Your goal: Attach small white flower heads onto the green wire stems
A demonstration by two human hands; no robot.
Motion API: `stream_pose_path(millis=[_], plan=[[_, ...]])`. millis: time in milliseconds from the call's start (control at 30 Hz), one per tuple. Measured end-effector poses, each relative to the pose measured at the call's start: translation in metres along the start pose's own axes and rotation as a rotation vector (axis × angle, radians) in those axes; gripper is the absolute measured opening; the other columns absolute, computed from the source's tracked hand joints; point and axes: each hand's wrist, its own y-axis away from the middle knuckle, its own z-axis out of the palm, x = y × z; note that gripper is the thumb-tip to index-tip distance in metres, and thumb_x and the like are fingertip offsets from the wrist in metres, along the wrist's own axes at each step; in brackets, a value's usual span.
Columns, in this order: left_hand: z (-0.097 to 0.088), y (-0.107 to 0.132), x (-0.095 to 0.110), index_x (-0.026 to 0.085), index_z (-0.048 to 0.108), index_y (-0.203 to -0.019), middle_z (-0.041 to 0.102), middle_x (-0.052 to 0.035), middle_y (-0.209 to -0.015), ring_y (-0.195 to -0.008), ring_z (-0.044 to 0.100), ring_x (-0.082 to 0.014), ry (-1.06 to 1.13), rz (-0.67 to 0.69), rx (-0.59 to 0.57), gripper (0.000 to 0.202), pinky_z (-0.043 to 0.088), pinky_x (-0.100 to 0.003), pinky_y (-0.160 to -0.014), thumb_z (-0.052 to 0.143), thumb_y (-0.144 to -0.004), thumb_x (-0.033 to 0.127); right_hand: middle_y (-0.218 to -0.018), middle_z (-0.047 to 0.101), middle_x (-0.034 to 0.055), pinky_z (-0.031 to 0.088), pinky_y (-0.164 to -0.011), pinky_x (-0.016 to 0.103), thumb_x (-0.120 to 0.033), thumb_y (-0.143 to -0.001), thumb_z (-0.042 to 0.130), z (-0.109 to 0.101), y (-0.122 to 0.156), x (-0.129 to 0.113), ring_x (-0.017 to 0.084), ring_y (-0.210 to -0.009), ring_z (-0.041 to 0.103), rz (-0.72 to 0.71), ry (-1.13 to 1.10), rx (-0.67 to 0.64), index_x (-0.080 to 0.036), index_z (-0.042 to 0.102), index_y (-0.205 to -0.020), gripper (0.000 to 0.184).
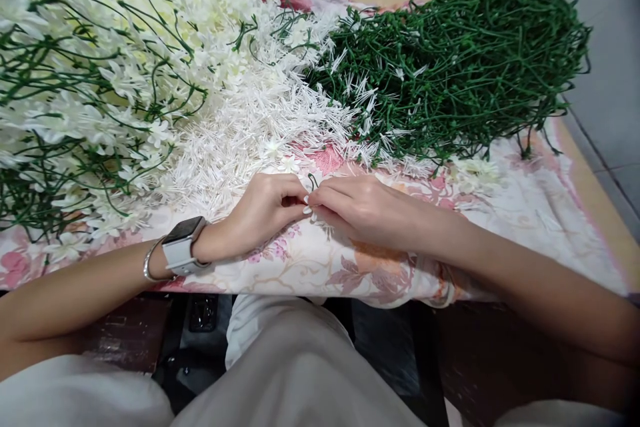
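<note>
My left hand [265,210] and my right hand [363,207] meet fingertip to fingertip over a floral cloth [525,213] at the table's near edge. Together they pinch a thin green plastic stem [313,181] whose looped end sticks up between the fingers; a small white piece seems held there too. The left wrist wears a white smartwatch [183,247] and a thin bangle. Just beyond the hands lies a heap of loose white plastic flower pieces [240,127].
A big pile of bare green stems [460,60] fills the far right. Finished white flower sprays on green stems [85,80] cover the left. The wooden table edge [595,193] runs along a tiled wall on the right. My lap is below.
</note>
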Motion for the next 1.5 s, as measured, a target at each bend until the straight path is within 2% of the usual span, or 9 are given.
stream_pose_path(millis=[267, 500, 600, 733, 900, 1033, 1333, 1500], plan=[[0.0, 0.001, 0.0, 0.014, 0.067, -0.071, 0.061, 0.0017, -0.066, -0.062, 0.052, -0.0089, -0.001, -0.016, -0.009, 0.009, 0.036, -0.021, -0.058, 0.062, -0.074, 0.007, -0.062, 0.047, 0.0013, 0.029, -0.052, 0.023, -0.011, -0.09, 0.039, 0.003, 0.0, 0.0, 0.01, -0.055, 0.036, 0.006, -0.069, 0.051, -0.011, 0.054, -0.075, 0.021], [0.0, 0.0, 0.001, 0.014, 0.067, -0.072, 0.06, 0.0024, -0.066, -0.061, 0.051, -0.008, 0.0, -0.017, -0.017, 0.009, 0.036, -0.02, -0.058, 0.063, -0.075, 0.007, -0.062, 0.051, 0.0021, 0.032, -0.053, 0.022, -0.012, -0.091, 0.038, 0.004, -0.002, 0.001, 0.01, -0.055, 0.039, -0.027, -0.177, 0.113, -0.011, 0.056, -0.077, 0.022], [0.0, 0.0, 0.0, 0.014, 0.067, -0.071, 0.06, 0.0025, -0.065, -0.061, 0.051, -0.008, -0.003, -0.009, -0.017, 0.008, 0.035, -0.02, -0.058, 0.064, -0.075, 0.009, -0.063, 0.054, 0.0034, 0.032, -0.053, 0.023, -0.011, -0.089, 0.039, 0.003, -0.002, 0.003, 0.01, -0.055, 0.042, -0.022, -0.194, 0.096, -0.01, 0.057, -0.077, 0.022], [0.0, 0.001, -0.001, 0.014, 0.067, -0.071, 0.06, 0.002, -0.065, -0.06, 0.051, -0.0081, -0.013, -0.015, -0.009, 0.006, 0.035, -0.02, -0.057, 0.064, -0.076, 0.013, -0.066, 0.06, 0.0031, 0.035, -0.056, 0.022, -0.014, -0.086, 0.046, -0.003, -0.004, 0.011, 0.009, -0.057, 0.048, 0.074, -0.384, 0.057, -0.011, 0.061, -0.08, 0.017], [0.0, 0.002, -0.002, 0.016, 0.069, -0.076, 0.061, 0.0016, -0.066, -0.058, 0.05, -0.0081, 0.007, -0.041, 0.057, 0.013, 0.035, -0.02, -0.055, 0.066, -0.079, 0.028, -0.067, 0.061, 0.0012, 0.041, -0.056, 0.02, -0.02, -0.082, 0.055, -0.008, -0.007, 0.021, 0.008, -0.059, 0.053, 0.352, -0.871, 0.046, -0.012, 0.061, -0.081, 0.01], [0.0, 0.003, -0.001, 0.019, 0.071, -0.086, 0.067, -0.0019, -0.079, -0.069, 0.058, -0.0111, 0.056, -0.026, 0.088, 0.014, 0.041, -0.021, -0.061, 0.063, -0.082, 0.03, -0.064, 0.059, 0.0003, 0.044, -0.056, 0.021, -0.019, -0.081, 0.057, -0.008, -0.008, 0.024, 0.008, -0.057, 0.054, 0.47, -1.159, 0.049, -0.011, 0.059, -0.08, 0.009], [-0.001, 0.004, 0.0, 0.018, 0.07, -0.083, 0.068, -0.0021, -0.079, -0.069, 0.059, -0.011, 0.078, -0.036, 0.096, 0.016, 0.043, -0.022, -0.063, 0.061, -0.083, 0.031, -0.062, 0.059, -0.0006, 0.043, -0.054, 0.02, -0.02, -0.078, 0.063, -0.007, -0.008, 0.027, 0.007, -0.056, 0.054, 0.487, -1.262, 0.056, -0.011, 0.061, -0.077, 0.009], [0.001, 0.003, 0.0, 0.018, 0.064, -0.101, 0.064, -0.0035, -0.089, -0.074, 0.056, -0.0114, 0.072, -0.031, 0.144, 0.024, 0.043, -0.023, -0.064, 0.062, -0.083, 0.033, -0.058, 0.058, -0.0014, 0.04, -0.047, 0.02, -0.02, -0.076, 0.065, -0.021, -0.006, 0.029, 0.007, -0.05, 0.052, 0.54, -1.226, 0.142, -0.012, 0.062, -0.077, 0.008]])
